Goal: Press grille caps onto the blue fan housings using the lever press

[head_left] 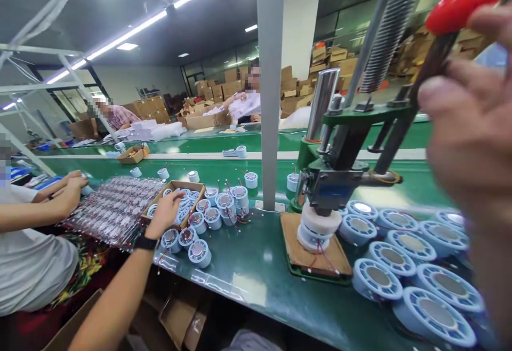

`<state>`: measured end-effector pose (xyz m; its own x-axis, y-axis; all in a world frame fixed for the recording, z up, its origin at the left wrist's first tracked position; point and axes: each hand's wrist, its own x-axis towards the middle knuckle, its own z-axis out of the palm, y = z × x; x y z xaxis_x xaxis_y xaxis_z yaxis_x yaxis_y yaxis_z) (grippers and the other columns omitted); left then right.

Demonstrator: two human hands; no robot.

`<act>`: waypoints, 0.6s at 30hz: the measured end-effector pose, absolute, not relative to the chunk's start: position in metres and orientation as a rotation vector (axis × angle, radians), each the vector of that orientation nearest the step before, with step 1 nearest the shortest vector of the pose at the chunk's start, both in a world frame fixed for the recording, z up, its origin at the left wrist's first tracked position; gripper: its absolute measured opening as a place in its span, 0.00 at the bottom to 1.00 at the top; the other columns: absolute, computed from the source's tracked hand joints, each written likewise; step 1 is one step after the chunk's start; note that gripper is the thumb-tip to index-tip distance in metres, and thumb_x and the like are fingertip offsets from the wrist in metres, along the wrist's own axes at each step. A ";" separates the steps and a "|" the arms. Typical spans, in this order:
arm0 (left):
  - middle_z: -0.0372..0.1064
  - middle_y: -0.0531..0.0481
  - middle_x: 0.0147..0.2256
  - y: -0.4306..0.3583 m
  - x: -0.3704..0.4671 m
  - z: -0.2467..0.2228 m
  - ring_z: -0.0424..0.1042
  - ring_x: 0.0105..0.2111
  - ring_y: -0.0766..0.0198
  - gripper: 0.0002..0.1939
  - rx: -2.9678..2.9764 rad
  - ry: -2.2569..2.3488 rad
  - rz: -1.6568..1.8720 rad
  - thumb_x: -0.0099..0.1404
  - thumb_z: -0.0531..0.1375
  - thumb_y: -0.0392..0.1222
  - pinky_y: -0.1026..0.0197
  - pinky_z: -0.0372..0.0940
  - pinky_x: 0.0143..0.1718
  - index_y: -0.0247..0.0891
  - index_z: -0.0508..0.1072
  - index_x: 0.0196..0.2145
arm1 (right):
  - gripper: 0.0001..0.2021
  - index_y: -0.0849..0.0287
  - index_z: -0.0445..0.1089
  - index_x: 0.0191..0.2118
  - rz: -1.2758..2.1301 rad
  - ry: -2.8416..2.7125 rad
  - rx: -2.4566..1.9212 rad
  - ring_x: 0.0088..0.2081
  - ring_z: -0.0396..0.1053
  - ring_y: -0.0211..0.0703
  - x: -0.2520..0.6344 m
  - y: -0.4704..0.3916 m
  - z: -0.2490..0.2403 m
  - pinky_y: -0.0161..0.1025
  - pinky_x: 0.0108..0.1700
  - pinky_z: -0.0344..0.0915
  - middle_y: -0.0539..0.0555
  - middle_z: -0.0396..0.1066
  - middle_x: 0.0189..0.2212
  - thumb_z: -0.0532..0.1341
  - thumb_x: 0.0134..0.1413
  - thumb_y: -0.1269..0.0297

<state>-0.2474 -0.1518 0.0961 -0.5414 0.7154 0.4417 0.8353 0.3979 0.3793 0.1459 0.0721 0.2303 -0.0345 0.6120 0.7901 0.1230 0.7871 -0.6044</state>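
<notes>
My left hand [165, 213], with a dark band on the wrist, reaches over a cardboard box [202, 186] of light blue plastic rings [188, 201]. Its fingers stretch over the rings and I see nothing held in them. At the right, my right hand [468, 100] is around the lever of a hand press, just below its red grip [464, 4]. Under the press's ram, a white round pad [320, 217] bears on a blue round part [312, 238] with red wires. That part sits on a cardboard-covered base [294, 239].
Several blue round parts [412, 244] with metal discs crowd the right of the green bench [248, 271]. More wired ones [199, 252] stand by the box. A grey post [270, 100] rises mid-bench. A co-worker's hands [74, 185] are at the left, beside a tray of small parts [116, 207].
</notes>
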 end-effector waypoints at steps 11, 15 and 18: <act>0.74 0.41 0.27 -0.086 -0.301 0.104 0.76 0.34 0.46 0.13 -1.846 -2.462 -0.422 0.51 0.61 0.53 0.43 0.72 0.43 0.44 0.68 0.19 | 0.49 0.64 0.47 0.69 0.847 -1.497 -0.964 0.55 0.71 0.54 0.104 0.035 0.005 0.52 0.59 0.67 0.66 0.68 0.55 0.68 0.46 0.52; 0.77 0.40 0.42 -0.102 -0.270 0.117 0.76 0.45 0.40 0.19 -1.729 -2.279 -0.503 0.58 0.51 0.60 0.38 0.69 0.49 0.44 0.69 0.26 | 0.48 0.60 0.47 0.70 0.884 -1.504 -0.958 0.59 0.68 0.51 0.102 0.035 0.010 0.49 0.62 0.65 0.62 0.67 0.59 0.68 0.45 0.61; 0.75 0.46 0.51 -0.127 -0.201 0.101 0.77 0.45 0.46 0.18 -1.948 -2.115 -0.561 0.63 0.53 0.59 0.47 0.73 0.47 0.45 0.73 0.33 | 0.46 0.59 0.48 0.69 0.873 -1.415 -0.952 0.55 0.71 0.48 0.096 0.035 0.013 0.44 0.60 0.68 0.60 0.70 0.56 0.68 0.47 0.62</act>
